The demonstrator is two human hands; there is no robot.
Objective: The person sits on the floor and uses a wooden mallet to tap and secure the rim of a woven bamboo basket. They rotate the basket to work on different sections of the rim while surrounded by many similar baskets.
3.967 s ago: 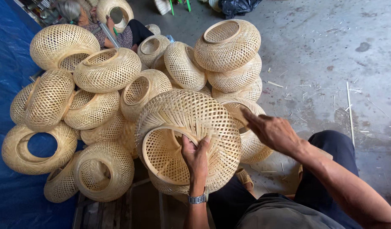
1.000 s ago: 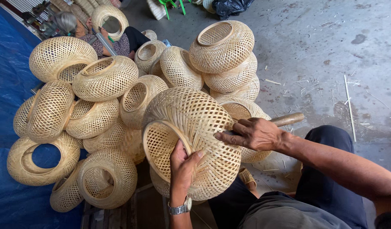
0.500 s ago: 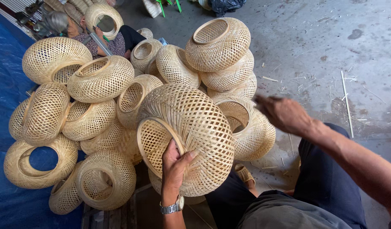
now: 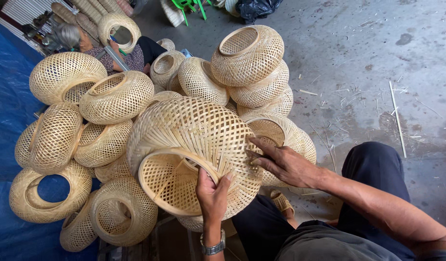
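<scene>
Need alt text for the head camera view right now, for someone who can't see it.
A person's left hand grips the rim of a round woven bamboo basket while the right hand presses its side. Finished baskets are piled behind it on blue tarp and concrete floor, where another person sits.

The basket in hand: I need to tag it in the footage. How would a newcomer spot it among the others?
Find the heap of woven baskets beside the blue tarp. The one nearest the camera is gripped at its rim by the left hand and touched by the right hand.
</scene>
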